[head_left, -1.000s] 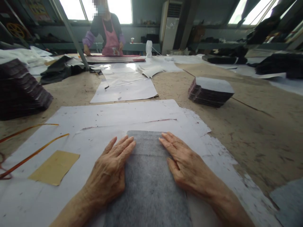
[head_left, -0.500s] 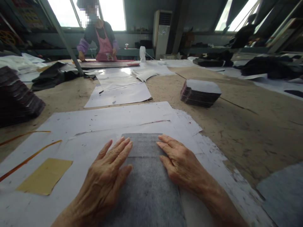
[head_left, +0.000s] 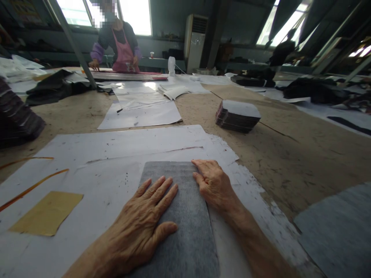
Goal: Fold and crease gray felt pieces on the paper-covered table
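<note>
A long grey fabric piece point(head_left: 188, 216) lies on white paper point(head_left: 98, 154) straight ahead of me. My left hand point(head_left: 145, 218) rests flat on its left part, fingers spread, with nothing held. At the piece's far right corner is my right hand point(head_left: 213, 181), its fingers bent and close together at the edge. Whether those fingertips pinch the fabric or only press on it cannot be made out. The far edge of the piece shows between the hands.
A yellow card point(head_left: 48, 212) and orange strips point(head_left: 37, 186) lie at left. Beyond the paper sits a stack of cut pieces point(head_left: 238, 116); a dark stack point(head_left: 17, 114) stands far left. Grey fabric point(head_left: 339, 227) lies at right. A person in a pink apron point(head_left: 124, 52) stands across the table.
My left hand has moved from the fabric's far left edge onto its surface, nearer to me. The right hand's fingers have drawn together at the far corner. The creased strip near the far edge now looks smooth.
</note>
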The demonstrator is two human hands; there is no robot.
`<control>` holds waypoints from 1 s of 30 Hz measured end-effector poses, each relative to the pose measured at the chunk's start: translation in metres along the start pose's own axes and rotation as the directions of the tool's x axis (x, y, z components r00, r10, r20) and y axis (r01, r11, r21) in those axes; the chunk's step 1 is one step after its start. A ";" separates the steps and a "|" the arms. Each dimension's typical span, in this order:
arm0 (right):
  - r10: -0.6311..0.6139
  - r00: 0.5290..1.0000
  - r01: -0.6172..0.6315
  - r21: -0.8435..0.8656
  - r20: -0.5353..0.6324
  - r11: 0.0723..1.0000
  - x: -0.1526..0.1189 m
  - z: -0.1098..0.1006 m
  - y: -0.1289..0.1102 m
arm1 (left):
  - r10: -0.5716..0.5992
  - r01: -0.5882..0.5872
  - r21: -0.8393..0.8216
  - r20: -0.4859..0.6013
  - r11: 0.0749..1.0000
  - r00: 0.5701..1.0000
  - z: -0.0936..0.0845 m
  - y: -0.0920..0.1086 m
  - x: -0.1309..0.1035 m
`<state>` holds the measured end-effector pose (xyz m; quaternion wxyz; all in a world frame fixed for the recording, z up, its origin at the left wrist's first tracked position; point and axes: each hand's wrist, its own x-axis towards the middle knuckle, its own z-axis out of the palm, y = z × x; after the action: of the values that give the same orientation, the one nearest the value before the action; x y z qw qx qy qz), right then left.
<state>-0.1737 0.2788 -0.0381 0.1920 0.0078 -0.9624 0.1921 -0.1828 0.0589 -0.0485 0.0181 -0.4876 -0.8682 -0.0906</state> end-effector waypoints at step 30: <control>0.427 0.809 -0.534 0.203 0.405 0.821 -0.008 -0.020 -0.014 | -0.054 0.057 -0.057 0.055 0.997 0.997 -0.004 0.002 0.000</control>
<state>-0.1576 0.2726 -0.0188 -0.0369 -0.1760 -0.9083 0.3776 -0.1814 0.0592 -0.0438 -0.0219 -0.4660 -0.8784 -0.1036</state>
